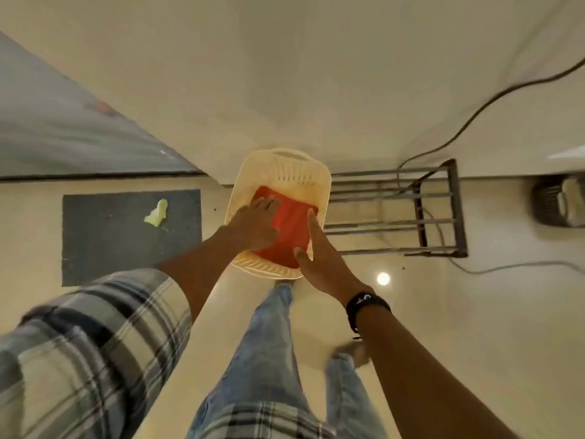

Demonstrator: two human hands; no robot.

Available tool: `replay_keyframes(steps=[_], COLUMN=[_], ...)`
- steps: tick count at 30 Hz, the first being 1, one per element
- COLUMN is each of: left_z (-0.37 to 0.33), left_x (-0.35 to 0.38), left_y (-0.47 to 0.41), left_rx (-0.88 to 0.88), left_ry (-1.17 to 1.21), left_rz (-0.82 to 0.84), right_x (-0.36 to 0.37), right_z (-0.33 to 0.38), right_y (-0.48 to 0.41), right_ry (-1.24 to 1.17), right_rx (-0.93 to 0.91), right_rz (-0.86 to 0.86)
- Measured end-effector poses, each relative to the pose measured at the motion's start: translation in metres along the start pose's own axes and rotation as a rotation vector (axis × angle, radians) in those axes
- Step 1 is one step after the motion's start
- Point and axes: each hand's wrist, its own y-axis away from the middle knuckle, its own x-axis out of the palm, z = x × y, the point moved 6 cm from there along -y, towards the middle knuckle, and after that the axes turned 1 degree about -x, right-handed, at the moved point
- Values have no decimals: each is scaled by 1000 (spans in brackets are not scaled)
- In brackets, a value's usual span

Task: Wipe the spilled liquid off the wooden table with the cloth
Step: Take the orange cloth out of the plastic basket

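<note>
A folded red cloth (pixel 291 226) lies inside a cream plastic basket (pixel 285 167) that stands on the pale floor against the wall. My left hand (pixel 253 224) rests flat on the cloth's left side, fingers stretched out. My right hand (pixel 316 248) is at the cloth's right edge with straight fingers, thumb touching the cloth's near corner; a black watch is on that wrist. No wooden table or spill is in view.
A dark mat (pixel 126 236) with a crumpled yellow-green scrap (pixel 157 213) lies left of the basket. A metal rack (pixel 411 213) stands to the right, with a cable (pixel 474 112) running along the wall and floor. My jeans-clad legs are below the basket.
</note>
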Motion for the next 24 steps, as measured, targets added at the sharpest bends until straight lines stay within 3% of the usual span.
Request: replay_keyframes(steps=[6,9,13,16,20,24], left_z=[13,21,15,0,-25,-68], left_x=[26,36,25,12,-26,-81], left_y=[-89,-122,-140,-125,-58,39], left_rx=[66,41,77,166,274,383], left_ry=[-40,-105,-385,-481,-200,23], left_rz=[68,87,-5,123,273,221], right_x=[30,34,35,26,2,-26], right_z=[-46,-55,-52,-46,-23,3], right_y=[-34,-36,-31,-21,8,58], right_ry=[244,249,219,145,-22,-191], right_rx=[140,136,93,100,109,57], right_rz=[15,-21,-63,-113,-225,-316])
